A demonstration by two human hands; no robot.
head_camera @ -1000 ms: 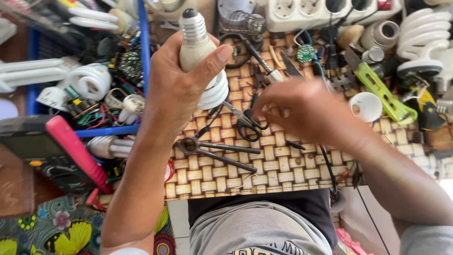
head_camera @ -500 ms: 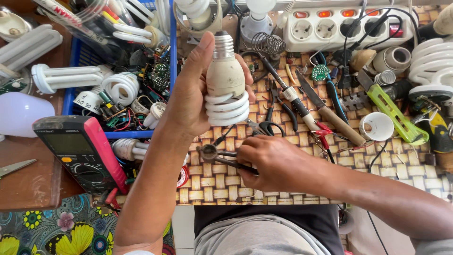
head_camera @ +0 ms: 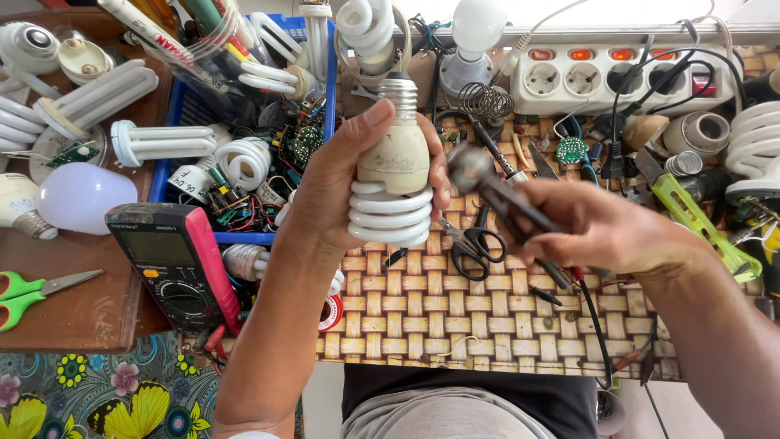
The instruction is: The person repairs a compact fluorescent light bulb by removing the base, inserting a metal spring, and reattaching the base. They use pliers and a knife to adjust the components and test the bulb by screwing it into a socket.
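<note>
Spiral lamp (head_camera: 396, 175) gripped upright in closed left hand (head_camera: 341, 183) above woven mat (head_camera: 455, 301), screw base far; pliers (head_camera: 487, 183) clasped in closed right hand (head_camera: 605, 228), nose brought near lamp housing.

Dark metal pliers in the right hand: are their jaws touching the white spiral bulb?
Cannot tell. In the head view the dark metal pliers reach the white spiral bulb; the left hand hides any contact.

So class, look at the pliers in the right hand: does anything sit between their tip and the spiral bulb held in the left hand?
Nothing visible does. The pliers point at the spiral bulb across open air, beside the left hand's fingertips.
</note>
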